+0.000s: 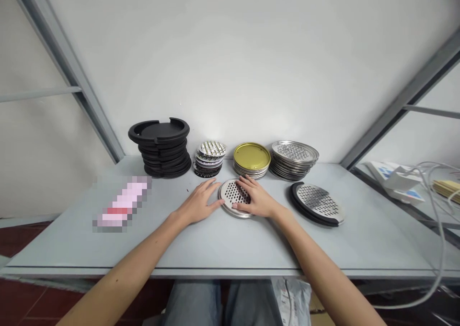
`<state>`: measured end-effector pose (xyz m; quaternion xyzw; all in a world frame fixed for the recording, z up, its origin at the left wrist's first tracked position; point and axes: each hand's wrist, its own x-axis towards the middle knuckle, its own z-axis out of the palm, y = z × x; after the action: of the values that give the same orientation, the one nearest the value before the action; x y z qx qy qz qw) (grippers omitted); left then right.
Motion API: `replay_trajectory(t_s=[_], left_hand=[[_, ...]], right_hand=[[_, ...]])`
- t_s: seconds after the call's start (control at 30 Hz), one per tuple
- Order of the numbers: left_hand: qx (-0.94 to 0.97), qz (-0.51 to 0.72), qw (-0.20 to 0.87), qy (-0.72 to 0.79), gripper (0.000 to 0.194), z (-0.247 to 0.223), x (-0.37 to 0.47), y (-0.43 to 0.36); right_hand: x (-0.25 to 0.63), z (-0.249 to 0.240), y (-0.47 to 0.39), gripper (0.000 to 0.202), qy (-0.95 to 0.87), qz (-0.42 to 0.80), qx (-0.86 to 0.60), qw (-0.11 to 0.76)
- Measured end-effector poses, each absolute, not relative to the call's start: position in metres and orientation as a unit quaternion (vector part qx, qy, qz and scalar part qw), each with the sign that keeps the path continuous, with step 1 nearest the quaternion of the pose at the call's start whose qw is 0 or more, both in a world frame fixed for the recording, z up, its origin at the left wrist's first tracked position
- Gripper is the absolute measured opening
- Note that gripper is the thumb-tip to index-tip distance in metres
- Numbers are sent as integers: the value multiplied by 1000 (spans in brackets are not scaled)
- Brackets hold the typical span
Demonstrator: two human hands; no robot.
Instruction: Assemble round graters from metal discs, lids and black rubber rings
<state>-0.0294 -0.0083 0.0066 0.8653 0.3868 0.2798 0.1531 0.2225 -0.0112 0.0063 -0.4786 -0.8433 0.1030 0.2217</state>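
A round silver metal disc point(230, 192) with slotted holes and a raised rim lies flat on the grey table, in front of me. My right hand point(257, 196) rests over its right side, fingers spread across the slots and covering part of them. Beside the left edge is my left hand point(199, 202), palm down with fingers apart; its thumb reaches the rim. Behind the disc stands a stack of round plates with a gold one point(252, 156) on top. To the right of that rises a pile of silver slotted discs point(295, 152).
Black round holders point(160, 149) are stacked at the back left, near small toothed discs point(212, 150). A black holder with a slotted disc in it point(318, 204) lies at right. A blurred pink item point(122, 204) is at left. White cables point(436, 230) hang at far right.
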Motion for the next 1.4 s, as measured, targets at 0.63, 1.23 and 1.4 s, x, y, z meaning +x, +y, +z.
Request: replay_trajectory(t_s=[0.63,1.23,1.4], left_hand=[[752,395,-216,481,40,140,-83,23],[798,283,-193,496,38,134,-122,57],[804,283,-184,489,38,137,-123,65]], right_hand=[[219,13,-16,93,-867,123,-437,206],[218,14,-16,94,-866,121,-442,202],[218,12,-15,92,-864,122,-443,206]])
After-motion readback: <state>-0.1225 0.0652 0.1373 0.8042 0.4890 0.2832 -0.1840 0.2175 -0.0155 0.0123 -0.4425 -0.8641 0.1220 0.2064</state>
